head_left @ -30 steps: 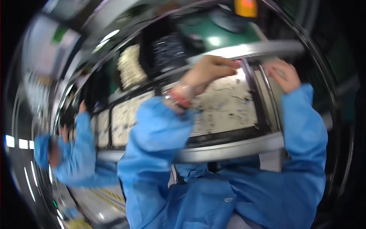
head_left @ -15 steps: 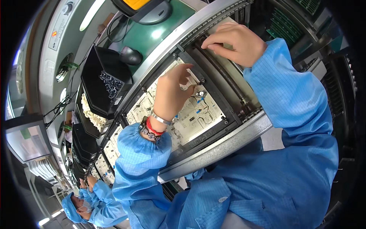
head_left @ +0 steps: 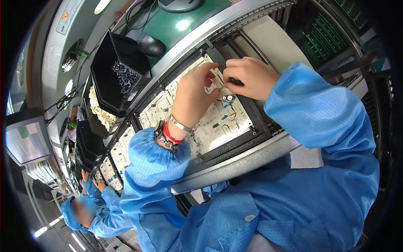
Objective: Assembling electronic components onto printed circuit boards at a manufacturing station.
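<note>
My left hand hovers over a pale circuit board with small parts on it. Its thumb and index finger curve apart with nothing visible between them, so it is open. A black frame surrounds the board. Close to the left fingertips, at the frame's far right side, my right hand has its fingers curled together. A dark patch shows between those fingers, and I cannot make out what it is. Two round silver-topped capacitors and blue components stand on the board just below the hands.
Metal conveyor rails run along both sides of the frame. Beyond the far rail stand a black bin of small dark parts, a bin of cream-coloured parts and a computer mouse. Farther left, a co-worker works at the same line.
My right hand has come down and left, from above the conveyor rods to the frame's edge beside my left hand. The left hand stays over the board. The view has shifted slightly.
</note>
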Tool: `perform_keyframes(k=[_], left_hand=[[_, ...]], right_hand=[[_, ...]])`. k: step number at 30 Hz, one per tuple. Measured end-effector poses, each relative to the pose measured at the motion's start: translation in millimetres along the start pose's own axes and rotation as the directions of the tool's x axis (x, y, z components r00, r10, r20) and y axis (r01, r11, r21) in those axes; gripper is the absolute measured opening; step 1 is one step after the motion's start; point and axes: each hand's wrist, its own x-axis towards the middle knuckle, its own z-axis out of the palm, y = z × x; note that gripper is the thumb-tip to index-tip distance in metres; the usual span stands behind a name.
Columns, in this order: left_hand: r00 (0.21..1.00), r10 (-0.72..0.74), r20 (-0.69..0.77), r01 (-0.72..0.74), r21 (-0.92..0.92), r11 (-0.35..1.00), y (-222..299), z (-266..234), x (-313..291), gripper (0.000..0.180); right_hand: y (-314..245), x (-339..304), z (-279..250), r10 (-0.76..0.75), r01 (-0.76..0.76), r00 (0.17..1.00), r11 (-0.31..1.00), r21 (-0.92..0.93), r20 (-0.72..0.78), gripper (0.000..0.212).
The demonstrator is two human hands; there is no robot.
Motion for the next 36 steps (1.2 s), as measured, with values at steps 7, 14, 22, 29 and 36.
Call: perform_keyframes(k=[7, 14, 22, 29, 36], left_hand=[[1.000, 0.015, -0.012, -0.015, -0.005, 1.000, -4, 5, -3, 0.050], [0.999, 0.028, 0.017, -0.029, 0.061, 0.998, 2, 6, 0, 0.050], [0.997, 0.028, 0.070, -0.037, 0.133, 0.990, 8, 4, 7, 0.051], [0.999, 0.008, 0.038, -0.013, 0.127, 0.992, 5, 9, 3, 0.054], [1.000, -0.005, 0.012, 0.006, -0.076, 0.997, -4, 3, -16, 0.049]], right_hand=[[-11, 3, 9, 0.104, -0.095, 0.985, 0.993, 0.067, -0.140, 0.011], [10, 8, -4, 0.271, -0.226, 0.960, 0.900, 0.372, -0.071, 0.014], [11, 7, -12, 0.181, -0.136, 0.977, 0.934, 0.330, -0.110, 0.013], [8, 8, -15, 0.166, -0.147, 0.985, 0.938, 0.314, -0.037, 0.013], [11, 10, -19, 0.159, -0.175, 0.984, 0.937, 0.302, 0.077, 0.014]])
